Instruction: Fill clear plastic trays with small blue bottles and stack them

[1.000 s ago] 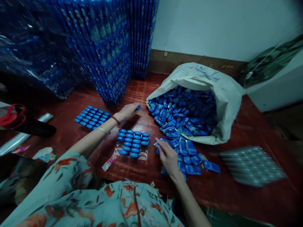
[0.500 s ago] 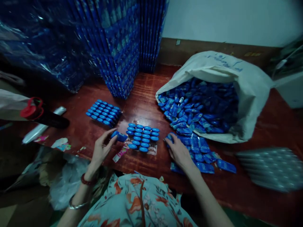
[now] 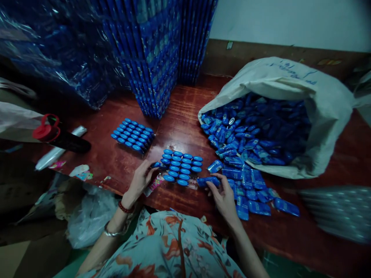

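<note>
My left hand (image 3: 141, 179) pinches a small blue packet (image 3: 158, 165) at the left edge of a group of glossy blue oval-topped pieces (image 3: 175, 163). These stand in rows on a clear plastic tray (image 3: 192, 183), part of which shows at the right. On the other side, my right hand (image 3: 222, 194) is closed on another blue wrapped packet (image 3: 205, 181), close to the tray's lower right corner. Beside that hand lies a loose pile of blue packets (image 3: 256, 183). What the packets contain cannot be made out.
A white sack (image 3: 327, 127) full of blue packets lies open at the right. Clear trays (image 3: 339, 212) are stacked near it. At the left are a filled block of blue pieces (image 3: 133, 134) and a black bottle with red lid (image 3: 62, 137). Tall blue stacks (image 3: 153, 58) stand behind.
My left hand has brought its packet right, up against the rows. My right hand has drawn a packet from the pile to the tray's right side. The view has shifted slightly.
</note>
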`<action>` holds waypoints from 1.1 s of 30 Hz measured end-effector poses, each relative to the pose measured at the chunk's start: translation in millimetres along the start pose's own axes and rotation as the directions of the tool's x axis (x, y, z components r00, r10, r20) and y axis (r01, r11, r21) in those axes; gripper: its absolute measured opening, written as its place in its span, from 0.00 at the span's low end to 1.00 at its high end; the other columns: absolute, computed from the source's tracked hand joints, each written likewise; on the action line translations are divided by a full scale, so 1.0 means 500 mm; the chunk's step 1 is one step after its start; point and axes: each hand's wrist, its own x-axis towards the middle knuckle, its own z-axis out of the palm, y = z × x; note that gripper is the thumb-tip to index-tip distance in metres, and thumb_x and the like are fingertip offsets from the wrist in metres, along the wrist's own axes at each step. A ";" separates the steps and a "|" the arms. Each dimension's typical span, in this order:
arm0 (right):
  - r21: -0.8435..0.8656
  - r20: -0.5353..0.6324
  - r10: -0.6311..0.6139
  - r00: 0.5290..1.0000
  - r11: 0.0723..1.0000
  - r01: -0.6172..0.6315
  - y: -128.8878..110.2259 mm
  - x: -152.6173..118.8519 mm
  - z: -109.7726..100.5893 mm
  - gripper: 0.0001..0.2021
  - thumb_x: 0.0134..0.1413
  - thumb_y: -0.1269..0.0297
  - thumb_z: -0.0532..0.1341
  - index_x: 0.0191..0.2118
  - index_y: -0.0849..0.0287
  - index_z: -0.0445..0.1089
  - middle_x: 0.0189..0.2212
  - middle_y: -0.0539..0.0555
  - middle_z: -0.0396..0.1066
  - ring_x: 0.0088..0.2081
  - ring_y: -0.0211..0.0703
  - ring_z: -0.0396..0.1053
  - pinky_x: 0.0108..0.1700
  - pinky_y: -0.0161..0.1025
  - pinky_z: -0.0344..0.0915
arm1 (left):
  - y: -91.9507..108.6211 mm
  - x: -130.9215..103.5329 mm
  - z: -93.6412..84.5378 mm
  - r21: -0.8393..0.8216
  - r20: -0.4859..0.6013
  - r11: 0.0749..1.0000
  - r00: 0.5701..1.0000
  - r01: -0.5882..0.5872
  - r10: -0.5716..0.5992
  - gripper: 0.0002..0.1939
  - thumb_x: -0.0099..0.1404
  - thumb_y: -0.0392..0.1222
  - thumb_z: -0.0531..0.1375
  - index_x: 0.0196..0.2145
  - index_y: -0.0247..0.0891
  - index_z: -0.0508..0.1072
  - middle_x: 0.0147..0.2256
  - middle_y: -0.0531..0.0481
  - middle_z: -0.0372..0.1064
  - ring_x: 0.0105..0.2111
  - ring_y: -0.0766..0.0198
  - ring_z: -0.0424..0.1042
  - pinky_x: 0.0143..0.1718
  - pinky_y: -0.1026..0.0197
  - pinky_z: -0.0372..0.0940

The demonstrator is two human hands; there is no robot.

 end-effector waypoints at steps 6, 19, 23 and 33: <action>-0.262 0.088 -0.402 0.911 0.873 0.411 0.000 -0.001 0.020 0.16 0.61 0.69 0.47 0.53 0.55 0.60 0.50 0.59 0.64 0.51 0.44 0.66 0.52 0.45 0.64 | 0.002 0.003 -0.024 0.244 0.224 0.907 0.930 -0.343 0.292 0.18 0.68 0.33 0.48 0.54 0.39 0.62 0.42 0.43 0.66 0.40 0.61 0.67 0.40 0.59 0.66; -0.595 0.446 -0.568 0.692 0.389 0.703 -0.051 0.036 0.014 0.14 0.60 0.76 0.46 0.44 0.62 0.66 0.34 0.57 0.71 0.34 0.43 0.68 0.37 0.37 0.64 | 0.022 0.000 -0.046 0.280 0.469 0.801 0.804 -0.529 0.367 0.16 0.66 0.28 0.47 0.50 0.33 0.61 0.37 0.43 0.64 0.36 0.60 0.65 0.37 0.59 0.65; -0.605 0.576 -0.399 0.714 0.379 0.700 -0.104 0.054 -0.001 0.14 0.57 0.78 0.48 0.40 0.59 0.67 0.33 0.55 0.70 0.33 0.41 0.67 0.35 0.35 0.60 | 0.039 0.021 -0.051 0.276 0.516 0.804 0.787 -0.527 0.339 0.14 0.65 0.27 0.48 0.46 0.35 0.63 0.41 0.42 0.64 0.41 0.60 0.66 0.41 0.58 0.66; -0.754 0.360 -0.338 0.869 0.444 0.485 -0.082 0.016 0.044 0.19 0.59 0.74 0.50 0.54 0.55 0.65 0.41 0.56 0.72 0.36 0.42 0.71 0.35 0.36 0.62 | 0.024 0.034 -0.021 0.344 0.430 0.758 0.811 -0.554 0.397 0.15 0.66 0.30 0.48 0.48 0.35 0.66 0.43 0.40 0.66 0.40 0.58 0.67 0.40 0.56 0.66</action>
